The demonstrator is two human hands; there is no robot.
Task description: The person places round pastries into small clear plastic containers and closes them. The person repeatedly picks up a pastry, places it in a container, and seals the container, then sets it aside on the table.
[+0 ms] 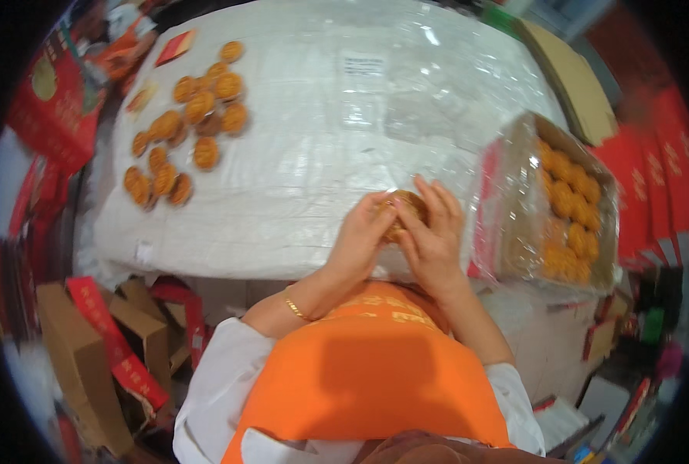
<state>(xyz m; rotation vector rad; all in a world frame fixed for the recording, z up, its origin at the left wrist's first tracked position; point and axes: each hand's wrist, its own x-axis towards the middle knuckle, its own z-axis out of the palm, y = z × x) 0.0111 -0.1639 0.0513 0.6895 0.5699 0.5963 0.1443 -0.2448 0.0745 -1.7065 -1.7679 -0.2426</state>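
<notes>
Close to the front edge of the white-covered table (282, 155), both my hands are closed around a round, golden-brown mooncake (411, 203). My left hand (361, 236) grips its left side, with the thumb on top. My right hand (435, 236) presses on its right side, its outer fingers stretched past the cake. Their undersides are hidden. To the right stands an open cardboard box (513, 232), lined with clear plastic and holding several mooncakes (567, 193). Farther left on the table lie several loose mooncakes (205, 153), some of them touching or heaped together.
Clear plastic packaging (437, 85) covers the far right of the table. A red card (176, 48) lies at the far left. Open cardboard boxes (78, 363) stand at the lower left, and red packages (653, 170) line the right. Another person in orange (120, 50) is at the far left corner.
</notes>
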